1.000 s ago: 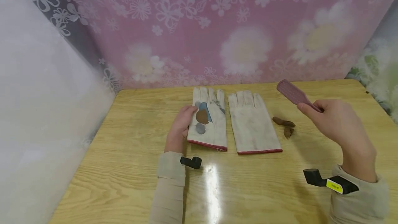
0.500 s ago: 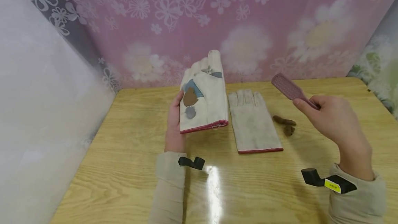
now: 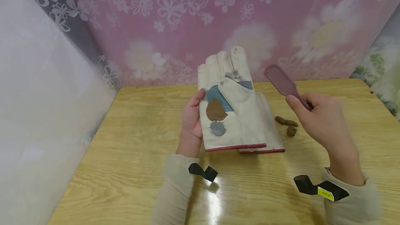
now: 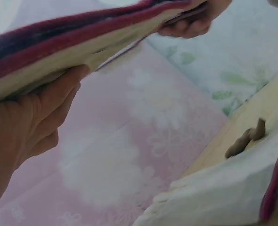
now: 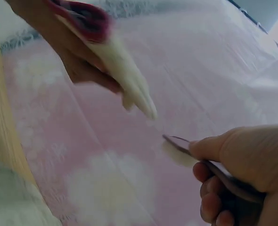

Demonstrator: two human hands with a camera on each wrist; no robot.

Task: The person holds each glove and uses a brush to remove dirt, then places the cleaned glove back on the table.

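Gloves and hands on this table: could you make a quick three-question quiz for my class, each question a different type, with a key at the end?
1. True or false: the mauve paddle-shaped tool in the right hand is touching the lifted glove in the left hand.
2. What colour is the lifted glove's cuff trim?
a) green
b) yellow
c) red
3. Fill in: in the head view, the brown pieces lie on the table to the ____ of the resting glove.

Key: 1. False, a gap shows between them. 2. c. 3. right.
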